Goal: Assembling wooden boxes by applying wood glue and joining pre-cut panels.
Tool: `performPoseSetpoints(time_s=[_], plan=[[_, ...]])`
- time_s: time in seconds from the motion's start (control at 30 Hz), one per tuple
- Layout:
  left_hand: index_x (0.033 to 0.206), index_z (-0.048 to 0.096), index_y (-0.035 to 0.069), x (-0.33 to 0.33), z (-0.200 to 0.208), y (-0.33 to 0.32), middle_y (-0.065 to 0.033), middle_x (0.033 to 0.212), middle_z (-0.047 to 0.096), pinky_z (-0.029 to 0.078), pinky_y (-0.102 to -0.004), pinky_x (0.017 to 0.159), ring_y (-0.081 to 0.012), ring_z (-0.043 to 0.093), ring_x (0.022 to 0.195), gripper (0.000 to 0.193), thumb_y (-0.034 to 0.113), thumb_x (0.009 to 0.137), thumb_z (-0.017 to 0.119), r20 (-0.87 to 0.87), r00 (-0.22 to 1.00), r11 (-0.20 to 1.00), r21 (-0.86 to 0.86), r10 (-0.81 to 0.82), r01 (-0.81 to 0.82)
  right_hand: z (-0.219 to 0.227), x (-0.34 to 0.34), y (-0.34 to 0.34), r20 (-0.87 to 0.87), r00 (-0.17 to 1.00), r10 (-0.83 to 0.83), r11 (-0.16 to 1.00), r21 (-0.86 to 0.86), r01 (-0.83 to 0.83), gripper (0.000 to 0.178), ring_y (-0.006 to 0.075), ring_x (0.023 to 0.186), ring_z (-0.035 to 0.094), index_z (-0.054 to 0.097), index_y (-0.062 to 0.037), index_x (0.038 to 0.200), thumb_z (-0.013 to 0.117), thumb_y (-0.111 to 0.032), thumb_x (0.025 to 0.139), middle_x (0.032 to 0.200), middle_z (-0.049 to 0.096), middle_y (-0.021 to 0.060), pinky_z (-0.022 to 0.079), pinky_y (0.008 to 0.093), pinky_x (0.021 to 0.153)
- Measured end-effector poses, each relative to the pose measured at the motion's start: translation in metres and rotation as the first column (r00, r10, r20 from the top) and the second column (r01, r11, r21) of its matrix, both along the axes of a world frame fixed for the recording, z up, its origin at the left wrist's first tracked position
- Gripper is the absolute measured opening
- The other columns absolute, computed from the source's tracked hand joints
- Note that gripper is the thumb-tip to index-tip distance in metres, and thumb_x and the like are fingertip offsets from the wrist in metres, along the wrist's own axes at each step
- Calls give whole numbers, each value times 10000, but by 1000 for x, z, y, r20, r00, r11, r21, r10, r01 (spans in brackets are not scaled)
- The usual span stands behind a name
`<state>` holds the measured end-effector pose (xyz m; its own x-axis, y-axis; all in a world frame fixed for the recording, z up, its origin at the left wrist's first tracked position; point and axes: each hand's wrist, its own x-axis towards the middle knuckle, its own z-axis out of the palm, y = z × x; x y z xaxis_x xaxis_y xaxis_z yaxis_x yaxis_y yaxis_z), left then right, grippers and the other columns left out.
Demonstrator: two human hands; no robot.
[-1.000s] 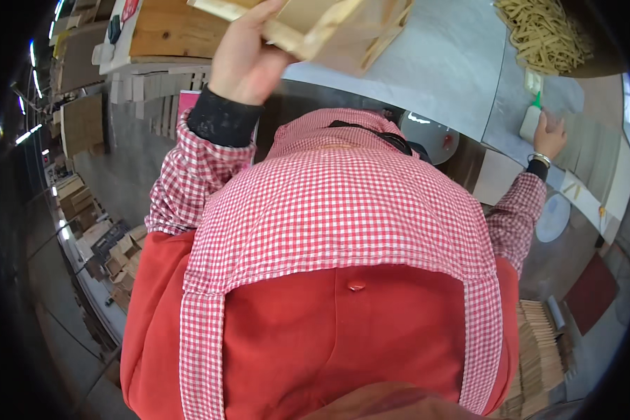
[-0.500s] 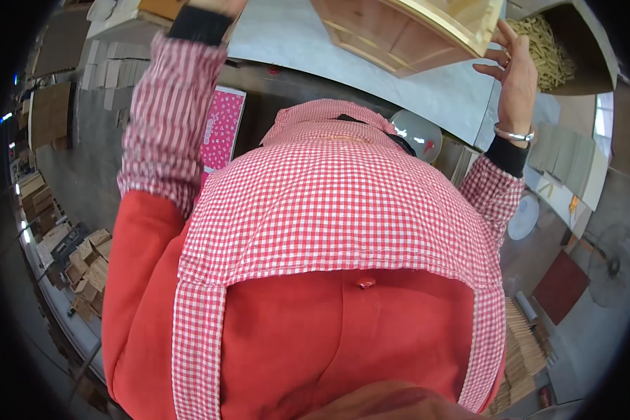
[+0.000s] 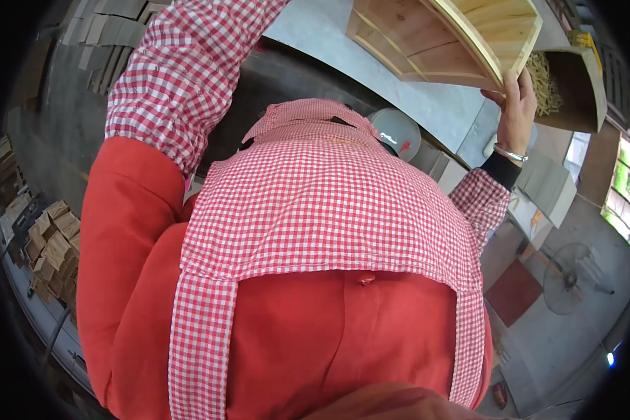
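Observation:
A light wooden box (image 3: 416, 43) with an open, hollow side stands tilted in view at the top, over the pale worktop (image 3: 315, 31). My right hand (image 3: 516, 115), with a silver bangle at the wrist, has its fingers and thumb closed on the box's near right corner. My left arm, in a red-and-white checked sleeve, stretches up past the top edge of the picture. The left hand itself is out of sight, so what it touches is hidden.
Right of the box, a brown carton (image 3: 579, 94) holds pale curly shreds (image 3: 543, 85). A round grey stool seat (image 3: 397, 131) is below the worktop edge. Wooden pieces (image 3: 54, 245) are piled at the left. At the right are a fan (image 3: 568, 278) and a dark red board (image 3: 514, 292).
My left arm has reached farther up, taking the hand out of the picture. The view has turned, and the box appears farther right, my right hand still at its corner.

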<state>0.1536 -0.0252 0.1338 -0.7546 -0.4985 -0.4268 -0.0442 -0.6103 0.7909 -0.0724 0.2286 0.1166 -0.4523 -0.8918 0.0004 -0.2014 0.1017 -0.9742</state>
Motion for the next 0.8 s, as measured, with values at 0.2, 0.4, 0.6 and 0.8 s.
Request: performPoseSetpoints(time_s=[0.2, 0.4, 0.6, 0.8], plan=[[1040, 604, -18, -19, -35, -16, -61, 927, 654, 515, -277, 648, -134, 614, 734, 219, 130, 879, 614, -44, 999, 950, -311, -5, -9, -1, -2, -2, -54, 998, 44, 996, 79, -39, 456, 177, 995, 593, 465, 16, 1294, 540, -254, 933, 1187, 557, 91, 561, 320, 694], [1152, 564, -68, -41, -13, -23, -149, 1115, 604, 468, -334, 763, -201, 559, 910, 423, 249, 876, 616, 744, 666, 911, -245, -43, 332, 7, 7, 2, -104, 989, 109, 985, 148, -93, 489, 194, 1013, 592, 427, -9, 1334, 511, -288, 941, 1194, 551, 94, 562, 354, 723], [1295, 492, 36, -5, -76, 23, -222, 1256, 514, 459, -408, 853, -311, 488, 1111, 508, 237, 851, 632, -384, 912, 983, -161, -147, 90, -9, -23, 17, -78, 990, 121, 958, 271, -96, 478, 195, 1017, 596, 451, -12, 1317, 500, -308, 945, 1192, 557, 89, 562, 355, 727], [1326, 457, 51, -34, -79, 24, -137, 1317, 492, 447, -360, 881, -245, 501, 1109, 632, 417, 842, 634, -222, 975, 943, -325, -9, -65, 4, -23, 6, -177, 983, 46, 920, 391, 27, 426, 169, 962, 604, 494, -12, 1266, 537, -283, 941, 1132, 590, 88, 556, 324, 691]])
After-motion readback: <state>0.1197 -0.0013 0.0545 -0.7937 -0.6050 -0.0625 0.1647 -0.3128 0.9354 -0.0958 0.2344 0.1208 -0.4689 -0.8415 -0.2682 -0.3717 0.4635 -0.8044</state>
